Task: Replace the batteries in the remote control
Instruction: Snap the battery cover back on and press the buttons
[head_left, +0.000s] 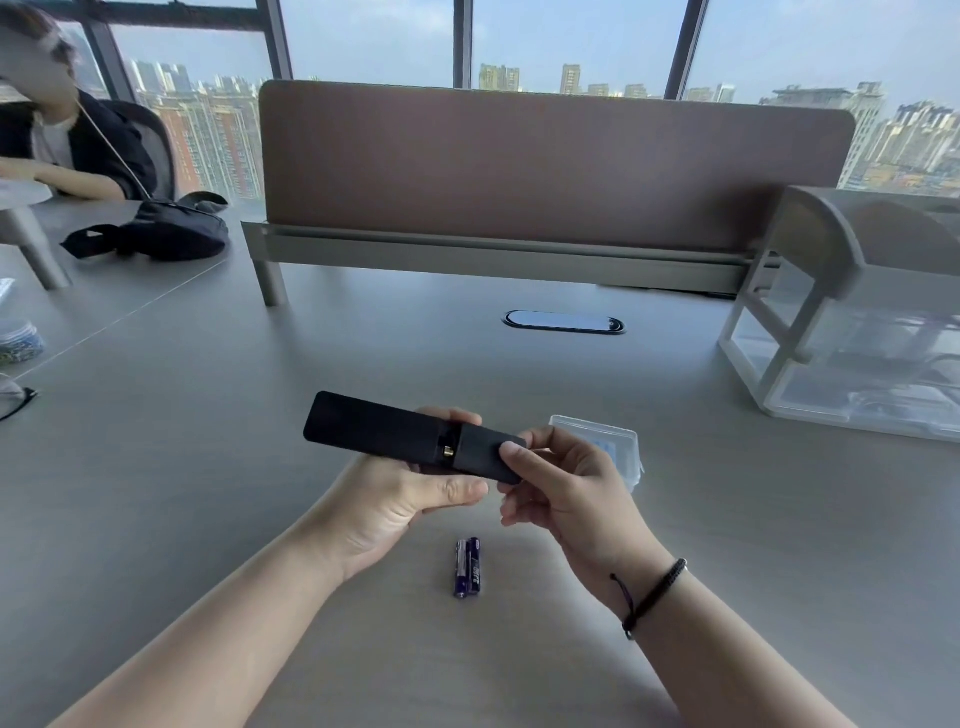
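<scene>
I hold a black remote control (371, 428) back side up above the grey desk (208, 467). My left hand (410, 499) grips its middle from below. My right hand (561, 483) pinches the black battery cover (485, 451) at the remote's near end. The cover sits slid partly off, and a narrow gap shows a brass-coloured battery end (448, 451) inside. Two purple batteries (467, 567) lie side by side on the desk, just below my hands.
A small clear plastic box (610, 439) lies behind my right hand. A clear drawer organizer (852, 364) stands at the right, a brown divider panel (545, 166) at the back. At the far left a person sits by a black bag (161, 234).
</scene>
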